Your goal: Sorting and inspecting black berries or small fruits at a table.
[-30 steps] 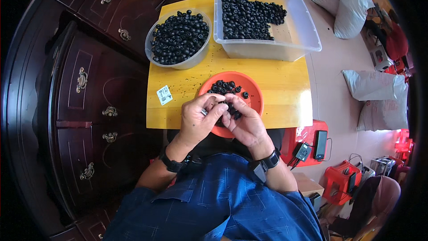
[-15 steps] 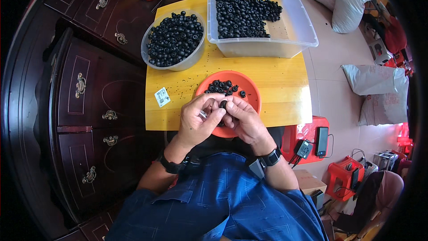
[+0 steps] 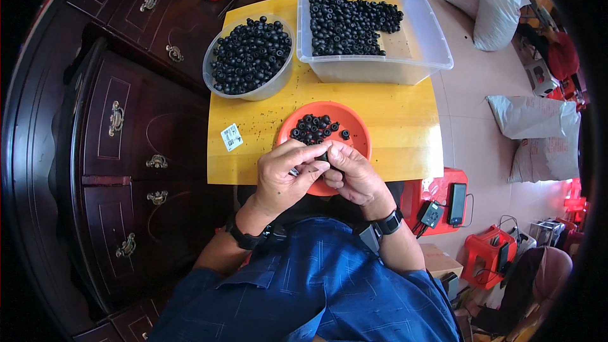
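Over an orange plate [image 3: 361, 142], my two hands meet at the fingertips. My right hand [image 3: 356, 176] is closed on a small round black part [image 3: 323, 156], mostly covered by fingers. Against it, my left hand [image 3: 282, 170] is closed too. A bit of a small silvery metal tool [image 3: 294, 171] shows between its fingers; the rest is hidden. Several like ring-shaped black parts [image 3: 313, 125] lie on the plate's far side, just beyond my fingers. One sits apart at the right.
A round clear tub [image 3: 288, 66] and a large clear bin [image 3: 380, 71], both holding black parts, stand farther back on the yellow table [image 3: 405, 126]. A white label [image 3: 232, 137] and dark crumbs lie at left. Dark cabinets [image 3: 139, 133] flank the left; a red stool [image 3: 437, 190] stands at right.
My fingers have closed further around the black part, covering most of it. Both hands have shifted slightly toward me, and more of the parts on the plate show.
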The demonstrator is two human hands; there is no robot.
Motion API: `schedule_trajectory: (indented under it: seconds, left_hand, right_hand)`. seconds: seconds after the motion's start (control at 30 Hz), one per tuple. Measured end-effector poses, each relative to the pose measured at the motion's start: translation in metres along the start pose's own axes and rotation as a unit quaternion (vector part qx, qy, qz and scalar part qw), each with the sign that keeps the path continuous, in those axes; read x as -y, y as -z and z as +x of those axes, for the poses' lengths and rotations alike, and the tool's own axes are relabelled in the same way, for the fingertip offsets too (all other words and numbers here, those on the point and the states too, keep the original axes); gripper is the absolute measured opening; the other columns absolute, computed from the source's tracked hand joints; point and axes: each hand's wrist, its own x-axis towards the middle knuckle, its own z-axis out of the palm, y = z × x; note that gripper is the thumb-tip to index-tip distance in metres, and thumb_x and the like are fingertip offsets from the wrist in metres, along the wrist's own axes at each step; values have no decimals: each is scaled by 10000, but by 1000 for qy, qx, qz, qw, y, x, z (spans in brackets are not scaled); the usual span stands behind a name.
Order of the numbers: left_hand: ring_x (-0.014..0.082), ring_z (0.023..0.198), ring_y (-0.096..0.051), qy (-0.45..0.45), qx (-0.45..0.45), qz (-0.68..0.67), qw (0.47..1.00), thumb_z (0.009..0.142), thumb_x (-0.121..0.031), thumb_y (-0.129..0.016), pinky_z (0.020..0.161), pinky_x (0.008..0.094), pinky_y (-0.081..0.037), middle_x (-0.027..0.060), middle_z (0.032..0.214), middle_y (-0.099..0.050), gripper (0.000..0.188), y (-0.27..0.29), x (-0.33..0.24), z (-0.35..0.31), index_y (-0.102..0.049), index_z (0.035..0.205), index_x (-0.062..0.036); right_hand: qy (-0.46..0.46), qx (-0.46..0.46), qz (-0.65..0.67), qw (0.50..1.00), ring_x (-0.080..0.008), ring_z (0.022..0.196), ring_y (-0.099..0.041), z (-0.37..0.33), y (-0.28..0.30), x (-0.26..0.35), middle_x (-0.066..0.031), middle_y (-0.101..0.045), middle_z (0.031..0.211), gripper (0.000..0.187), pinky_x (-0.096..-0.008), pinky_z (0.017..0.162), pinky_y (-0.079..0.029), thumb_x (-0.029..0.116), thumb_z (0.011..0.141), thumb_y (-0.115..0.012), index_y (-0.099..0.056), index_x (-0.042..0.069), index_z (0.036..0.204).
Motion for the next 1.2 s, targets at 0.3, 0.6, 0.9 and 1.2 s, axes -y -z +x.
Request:
schedule_trajectory:
  seconds: [0.3,0.6,0.9,1.2]
  left_hand:
    - [65,703,-558,54,13,-29,998,864,-33,-787,615,220,-438,19,835,-647,214,7,5,-2,-690,1051,3]
    - [53,801,-561,200,138,-49,969,953,-189,-725,692,240,-463,10,894,-643,240,32,2,8,-624,1060,2]
    - [241,585,-668,88,148,99,980,871,-381,-793,552,342,-501,98,716,-694,383,17,-8,15,-608,867,-46]
    - [273,640,-697,41,129,157,978,850,-403,-801,575,374,-526,98,739,-707,408,10,-5,13,-584,815,-60]
  right_hand:
    - [53,-45,-34,997,-31,607,-421,0,5,-4,20,-591,863,216,-176,513,-357,266,1050,-591,-632,75,1142]
    - [93,-33,-39,994,-30,594,-432,0,6,-3,-20,-642,903,175,-168,519,-370,252,1053,-583,-616,86,1100]
    - [87,-26,-45,995,-18,605,-462,-1,5,-7,-23,-682,928,164,-159,513,-375,238,1045,-598,-627,79,1076]
    - [90,-54,-53,993,-13,596,-449,-3,6,-8,28,-616,827,122,-160,504,-369,205,1032,-620,-623,86,1056]
